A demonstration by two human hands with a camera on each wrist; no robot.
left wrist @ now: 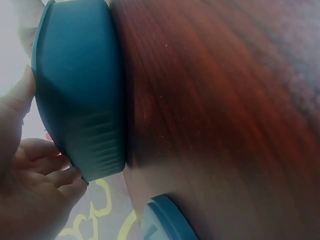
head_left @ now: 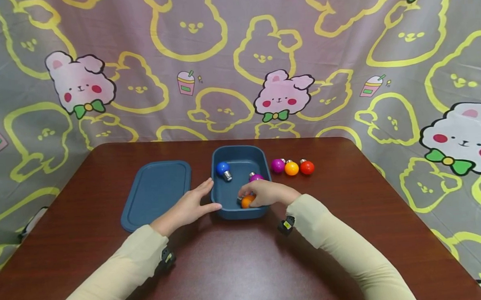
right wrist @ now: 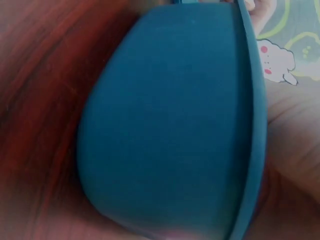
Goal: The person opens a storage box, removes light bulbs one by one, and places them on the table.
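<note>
A dark blue rectangular box [head_left: 240, 214] stands on the table. My right hand [head_left: 269, 192] reaches over its right wall and pinches an orange light bulb [head_left: 247, 201] low inside, near the front. Also in the box are a blue light bulb [head_left: 223, 168], at the back left, and a purple light bulb [head_left: 256, 177], partly covered by the right hand. With fingers and thumb spread, my left hand [head_left: 189, 206] touches the box's left rim. In the right wrist view the box wall [right wrist: 165, 120] hides the fingertips.
Left of the box lies a flat blue lid [head_left: 157, 195]. To its right, a purple bulb [head_left: 278, 165], a yellow-orange bulb [head_left: 292, 168] and a red bulb [head_left: 307, 167] sit in a row on the brown table [head_left: 230, 268]. A patterned curtain [head_left: 219, 65] hangs behind.
</note>
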